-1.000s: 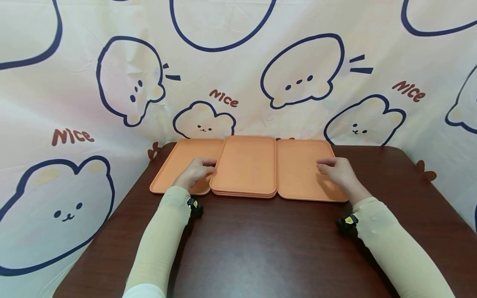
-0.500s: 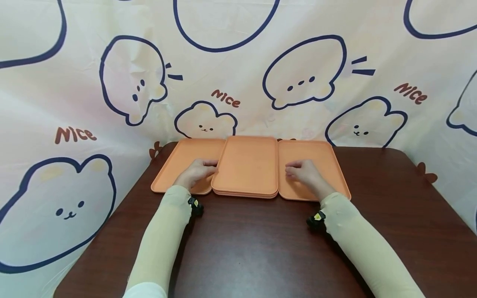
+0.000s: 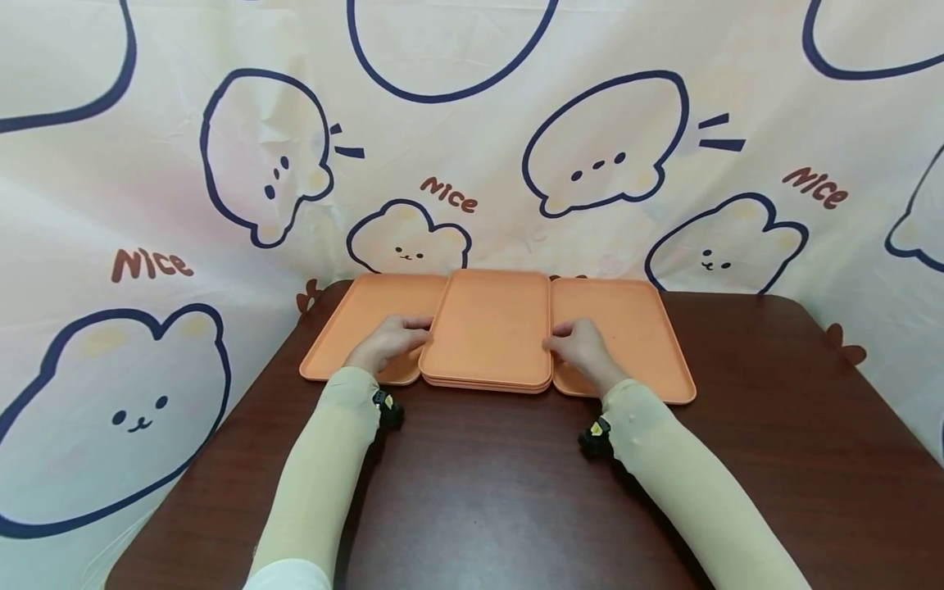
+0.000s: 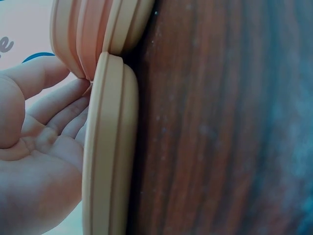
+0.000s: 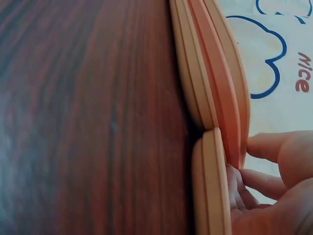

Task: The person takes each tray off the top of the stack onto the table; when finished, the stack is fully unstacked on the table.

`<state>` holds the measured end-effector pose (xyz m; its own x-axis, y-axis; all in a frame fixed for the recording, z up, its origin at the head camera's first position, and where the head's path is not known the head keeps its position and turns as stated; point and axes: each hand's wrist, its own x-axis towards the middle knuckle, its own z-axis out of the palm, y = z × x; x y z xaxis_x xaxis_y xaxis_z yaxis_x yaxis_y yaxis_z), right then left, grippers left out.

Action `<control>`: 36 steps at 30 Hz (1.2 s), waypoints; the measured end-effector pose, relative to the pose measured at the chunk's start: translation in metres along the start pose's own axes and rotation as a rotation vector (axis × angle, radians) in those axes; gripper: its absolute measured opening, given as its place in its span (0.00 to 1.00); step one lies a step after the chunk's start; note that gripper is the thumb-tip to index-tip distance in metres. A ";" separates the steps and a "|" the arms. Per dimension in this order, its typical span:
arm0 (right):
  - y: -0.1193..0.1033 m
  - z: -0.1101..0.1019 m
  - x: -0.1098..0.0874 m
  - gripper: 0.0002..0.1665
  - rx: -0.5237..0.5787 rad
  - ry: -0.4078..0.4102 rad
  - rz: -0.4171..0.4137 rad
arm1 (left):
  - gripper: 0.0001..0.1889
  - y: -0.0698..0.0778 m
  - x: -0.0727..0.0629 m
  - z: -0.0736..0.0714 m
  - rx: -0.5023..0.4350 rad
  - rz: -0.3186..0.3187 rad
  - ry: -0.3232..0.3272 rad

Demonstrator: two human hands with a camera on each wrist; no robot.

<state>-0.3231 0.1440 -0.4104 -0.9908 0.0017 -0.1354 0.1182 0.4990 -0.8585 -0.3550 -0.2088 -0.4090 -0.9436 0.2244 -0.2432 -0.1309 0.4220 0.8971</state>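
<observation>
Clock positions as the person faces the desk, 12 o'clock straight ahead.

Sleeves, pale yellow-green, two: left sleeve (image 3: 313, 467) entering from 7 o'clock, with a white band (image 3: 289, 576) at its near end; right sleeve (image 3: 678, 459) entering from 5 o'clock.

Desk (image 3: 472, 492), dark reddish-brown, wood-grained, faintly glossy, rounded at the far corners.

Wrist-worn devices, black, two: left device (image 3: 388, 410) and right device (image 3: 595, 439), each at the inner side of its sleeve end.

Left hand (image 3: 387, 341), bare: thumb and fingers nearly together, pinching the tray stack's 9 o'clock edge. Right hand (image 3: 586, 352), bare: the same pinch at the 3 o'clock edge. How many layers sit within either pinch cannot be told.

Tray stack (image 3: 490, 328), orange, rectangular, round-cornered, shallow-rimmed: on the far part of the desk at 12 o'clock, level; three rims show in the wrist views.

Left tray (image 3: 369, 311), orange, single layer, flat on the desk, its edge against the stack at 9 o'clock, the left hand above it. Right tray (image 3: 627, 328), matching, against the stack at 3 o'clock, under the right hand.

Cloth backdrop (image 3: 501, 131), cream, behind the desk: navy-outlined bears (image 3: 140, 418), brown lettering "Nice" (image 3: 152, 264).
</observation>
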 end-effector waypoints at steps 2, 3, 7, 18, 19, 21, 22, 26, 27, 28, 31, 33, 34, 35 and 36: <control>-0.003 0.001 -0.001 0.22 -0.030 0.023 0.014 | 0.29 0.000 0.000 0.000 0.000 0.002 -0.005; -0.004 0.001 -0.002 0.22 -0.048 0.031 0.021 | 0.29 0.000 0.000 0.000 -0.003 0.001 -0.007; -0.008 0.003 -0.003 0.23 -0.088 0.050 0.031 | 0.29 0.000 0.000 -0.001 -0.001 -0.005 -0.005; -0.011 0.005 -0.007 0.21 0.066 0.144 0.082 | 0.28 -0.001 -0.001 0.000 -0.004 -0.010 -0.017; -0.011 0.004 -0.008 0.21 0.090 0.149 0.089 | 0.28 -0.001 -0.001 0.000 -0.001 -0.007 -0.018; -0.013 0.003 -0.009 0.21 0.137 0.158 0.108 | 0.28 -0.001 -0.001 -0.001 0.003 -0.003 -0.018; -0.013 0.002 -0.009 0.21 0.160 0.160 0.114 | 0.28 -0.001 0.000 -0.001 0.003 -0.003 -0.018; -0.012 0.001 -0.009 0.21 0.303 0.170 0.160 | 0.28 -0.001 0.000 -0.001 0.012 -0.002 -0.024; -0.012 0.002 -0.009 0.21 0.353 0.177 0.170 | 0.28 -0.001 0.000 -0.001 0.015 0.001 -0.026; -0.011 0.002 -0.009 0.21 0.399 0.185 0.176 | 0.28 -0.001 0.001 0.000 0.018 0.004 -0.028; -0.008 0.002 -0.008 0.21 0.492 0.221 0.174 | 0.29 -0.002 0.002 0.000 0.012 0.024 -0.036; -0.005 0.000 -0.007 0.22 0.522 0.245 0.171 | 0.30 -0.002 0.003 0.000 0.007 0.033 -0.040; -0.003 -0.002 -0.007 0.22 0.523 0.256 0.171 | 0.30 -0.003 0.003 0.000 0.003 0.034 -0.044; -0.001 -0.004 -0.007 0.22 0.523 0.264 0.172 | 0.30 -0.003 0.003 0.000 0.002 0.035 -0.047; 0.001 -0.006 -0.007 0.22 0.523 0.269 0.172 | 0.30 -0.003 0.003 -0.001 0.009 0.033 -0.045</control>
<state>-0.3163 0.1499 -0.4068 -0.9285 0.2975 -0.2224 0.2270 -0.0194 -0.9737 -0.3579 -0.2098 -0.4122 -0.9327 0.2774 -0.2305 -0.0974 0.4215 0.9016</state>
